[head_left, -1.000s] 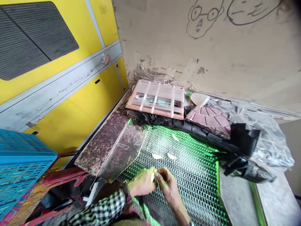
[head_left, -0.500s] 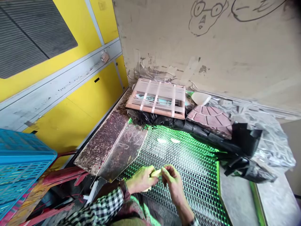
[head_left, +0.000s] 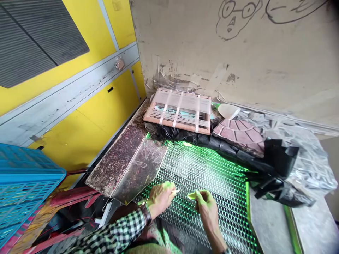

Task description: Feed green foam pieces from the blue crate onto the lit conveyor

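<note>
My left hand (head_left: pixel 160 199), in a checked sleeve with a watch, pinches a thin pale sliver (head_left: pixel 175 191) at its fingertips. My right hand (head_left: pixel 208 208) pinches a small flat pale chip (head_left: pixel 191 195) between thumb and finger. The two hands are apart, with a small gap between them, and both hang over the near edge of the wire mesh (head_left: pixel 206 169), which glows green. I think a soft, steady pinch is best here, so these thin bits do not slip and drop through the holes. By the mesh's left edge lies a scratched metal sheet (head_left: pixel 140 169). At its far edge sit a strapped pink frame (head_left: pixel 177 111) and black plastic (head_left: pixel 212 146).
</note>
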Demonstrator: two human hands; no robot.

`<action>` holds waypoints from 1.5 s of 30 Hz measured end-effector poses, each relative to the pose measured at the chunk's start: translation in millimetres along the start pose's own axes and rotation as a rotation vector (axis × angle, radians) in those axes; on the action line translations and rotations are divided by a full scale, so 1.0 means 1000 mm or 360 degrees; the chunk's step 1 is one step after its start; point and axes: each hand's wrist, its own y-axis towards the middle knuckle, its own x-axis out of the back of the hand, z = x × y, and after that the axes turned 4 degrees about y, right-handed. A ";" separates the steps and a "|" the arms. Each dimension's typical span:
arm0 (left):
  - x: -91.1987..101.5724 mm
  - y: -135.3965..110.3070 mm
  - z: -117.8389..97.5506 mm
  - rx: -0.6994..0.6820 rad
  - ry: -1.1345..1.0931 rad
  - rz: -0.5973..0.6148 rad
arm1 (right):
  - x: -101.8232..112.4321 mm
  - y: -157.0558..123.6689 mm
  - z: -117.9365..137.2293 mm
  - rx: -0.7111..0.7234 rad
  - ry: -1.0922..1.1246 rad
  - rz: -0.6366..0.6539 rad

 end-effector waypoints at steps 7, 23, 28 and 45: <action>0.007 -0.010 0.006 -0.0055 -0.0106 0.0078 | 0.044 0.004 0.007 0.0025 -0.0693 -0.0303; 0.008 -0.014 -0.008 -0.0091 -0.0560 0.0038 | -0.041 -0.010 0.022 -0.0051 0.0041 0.0812; 0.007 -0.013 -0.008 -0.0130 -0.0574 0.0051 | -0.043 -0.015 0.023 -0.0301 0.0172 0.0958; 0.001 0.003 -0.006 0.0829 -0.2352 -0.0052 | -0.019 -0.041 -0.002 0.0610 -0.0513 0.0308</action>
